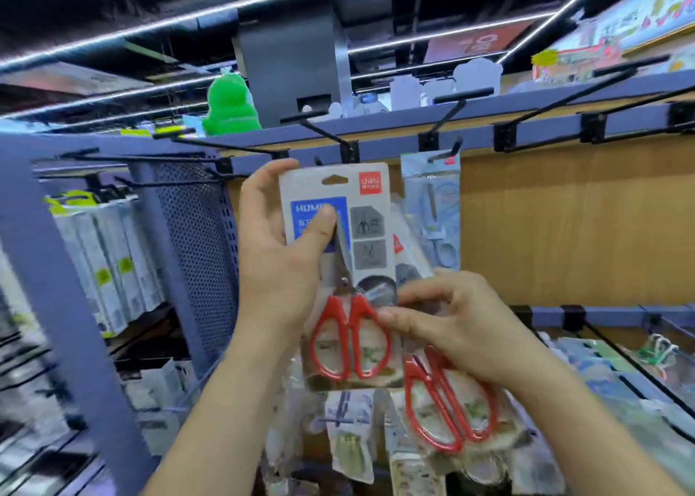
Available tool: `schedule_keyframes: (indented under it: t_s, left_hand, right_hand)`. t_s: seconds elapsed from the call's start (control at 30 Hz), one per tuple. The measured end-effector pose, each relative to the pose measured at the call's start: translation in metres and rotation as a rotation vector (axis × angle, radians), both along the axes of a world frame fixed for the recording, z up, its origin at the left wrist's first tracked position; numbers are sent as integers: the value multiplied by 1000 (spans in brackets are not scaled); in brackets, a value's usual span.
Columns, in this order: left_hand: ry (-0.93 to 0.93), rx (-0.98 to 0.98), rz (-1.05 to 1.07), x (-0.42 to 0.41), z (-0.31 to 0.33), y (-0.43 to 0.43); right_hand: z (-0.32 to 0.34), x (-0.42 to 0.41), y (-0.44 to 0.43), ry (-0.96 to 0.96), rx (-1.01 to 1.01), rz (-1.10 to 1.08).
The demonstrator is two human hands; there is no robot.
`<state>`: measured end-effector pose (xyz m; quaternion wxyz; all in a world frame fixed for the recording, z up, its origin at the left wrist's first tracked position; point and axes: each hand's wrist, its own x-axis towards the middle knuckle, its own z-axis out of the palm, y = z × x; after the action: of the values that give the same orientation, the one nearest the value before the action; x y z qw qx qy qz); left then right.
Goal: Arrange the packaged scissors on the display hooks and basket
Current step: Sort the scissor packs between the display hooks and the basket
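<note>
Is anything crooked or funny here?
Yes. The tilted red scissors pack in the right hand slants sideways, off any hook, while the upright red scissors pack in the left hand and the hanging blue scissors pack sit straight.

Two red scissors packs [370, 228] [451, 416], one blue pack [440, 209], two hands [278, 270] [455, 318].

This is a shop, seemingly a stationery aisle. Black display hooks [324, 131] jut from blue rails [545, 124] along a wooden back wall. Packaged scissors [438, 228] hang from one hook, and more carded packs [107, 266] crowd the hooks at the left edge beside a perforated panel [195, 239]. Strip lights [150, 31] run overhead.
</note>
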<state>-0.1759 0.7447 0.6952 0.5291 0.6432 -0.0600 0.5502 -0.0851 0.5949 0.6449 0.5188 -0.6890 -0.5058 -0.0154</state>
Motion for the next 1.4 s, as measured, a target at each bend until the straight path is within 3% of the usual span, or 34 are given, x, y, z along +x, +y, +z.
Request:
schedule_keyframes:
  t_s: [0.17, 0.27, 0.53, 0.83, 0.97, 1.07, 1.17, 1.33, 1.4]
  left_hand:
    - [58, -145, 53, 4, 31, 19]
    - [118, -103, 30, 10, 42, 27]
    - [352, -195, -112, 30, 39, 45]
    - [287, 1, 11, 60, 39, 70]
    - [297, -7, 131, 78, 38, 73]
    - [322, -112, -84, 62, 12, 69]
    - [336, -63, -129, 49, -25, 65]
    - [317, -51, 122, 83, -25, 67]
    - [344, -30, 110, 99, -24, 71]
  right_hand:
    - [11, -8, 10, 54, 54, 85]
    - [16, -10, 13, 103, 66, 107]
    - [17, -4, 15, 182, 8, 22]
    - [18, 10, 30, 269, -7, 3]
    - [13, 25, 35, 234, 41, -142]
    - [8, 35, 30, 163, 112, -300]
    - [5, 42, 18, 173, 190, -361]
    - [-6, 52, -3, 204, 255, -284]
    - [-11, 54, -9, 215, 302, -297]
